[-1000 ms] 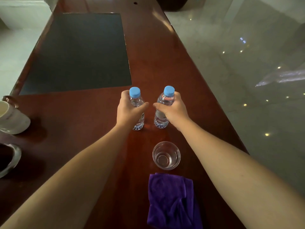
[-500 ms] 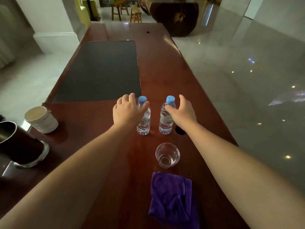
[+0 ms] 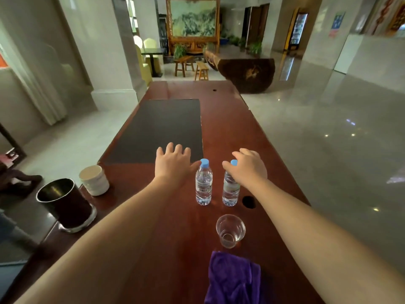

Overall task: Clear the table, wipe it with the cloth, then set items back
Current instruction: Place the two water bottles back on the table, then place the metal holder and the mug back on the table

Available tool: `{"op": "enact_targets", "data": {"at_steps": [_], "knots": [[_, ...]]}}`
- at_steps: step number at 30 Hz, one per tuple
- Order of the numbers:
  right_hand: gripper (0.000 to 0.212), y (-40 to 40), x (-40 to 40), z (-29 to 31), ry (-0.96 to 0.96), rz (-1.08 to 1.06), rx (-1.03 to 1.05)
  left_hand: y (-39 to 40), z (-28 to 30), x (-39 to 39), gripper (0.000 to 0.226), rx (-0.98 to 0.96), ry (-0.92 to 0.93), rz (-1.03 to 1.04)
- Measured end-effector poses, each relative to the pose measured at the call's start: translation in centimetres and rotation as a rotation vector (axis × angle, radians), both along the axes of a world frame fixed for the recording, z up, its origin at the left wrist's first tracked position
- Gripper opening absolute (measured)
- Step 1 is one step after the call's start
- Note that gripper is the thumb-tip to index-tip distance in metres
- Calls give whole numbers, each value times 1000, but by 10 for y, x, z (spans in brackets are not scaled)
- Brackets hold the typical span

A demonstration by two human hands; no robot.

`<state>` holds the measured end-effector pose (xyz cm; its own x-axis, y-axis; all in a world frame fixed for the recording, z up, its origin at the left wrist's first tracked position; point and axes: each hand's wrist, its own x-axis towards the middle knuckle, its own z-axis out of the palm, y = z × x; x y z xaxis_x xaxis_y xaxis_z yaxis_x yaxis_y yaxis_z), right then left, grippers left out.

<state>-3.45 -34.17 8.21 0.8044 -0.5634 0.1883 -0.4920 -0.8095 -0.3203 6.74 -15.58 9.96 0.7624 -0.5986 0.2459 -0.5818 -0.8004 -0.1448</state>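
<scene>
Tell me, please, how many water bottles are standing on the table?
2. The left bottle stands beside the left hand; the right bottle stands under the right hand, just beyond the clear cup. None seems hidden.

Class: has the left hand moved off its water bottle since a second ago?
Yes. The left hand has opened and drifted left, away from the left bottle, towards the dark mat.

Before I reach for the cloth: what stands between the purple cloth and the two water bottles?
In the head view, only the clear plastic cup stands between them, upright on the wooden table.
</scene>
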Motion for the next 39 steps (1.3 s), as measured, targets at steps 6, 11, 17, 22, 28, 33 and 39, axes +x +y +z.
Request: {"op": "enact_targets", "data": {"at_steps": [6,11,17,22,28,33,39], "knots": [[67,33,41,6,29,157,-22,49,-2,16,66,50,24,97],[69,84,85,2,54,311,-14,111,-6,28,64,13,40,253],[70,158,130,-6,67,493,22,192,-10,28,64,-46,9,446],[70,217,154,-10,50,627,38,253,-14,23,62,-47,-5,583],[70,257,174,-23,72,708,108,289,-30,25,73,-160,26,722],[83,268,196,-46,120,647,264,301,-61,38,102,-499,169,796],[99,274,237,-93,159,533,493,310,-107,79,130,-901,346,771]]}}
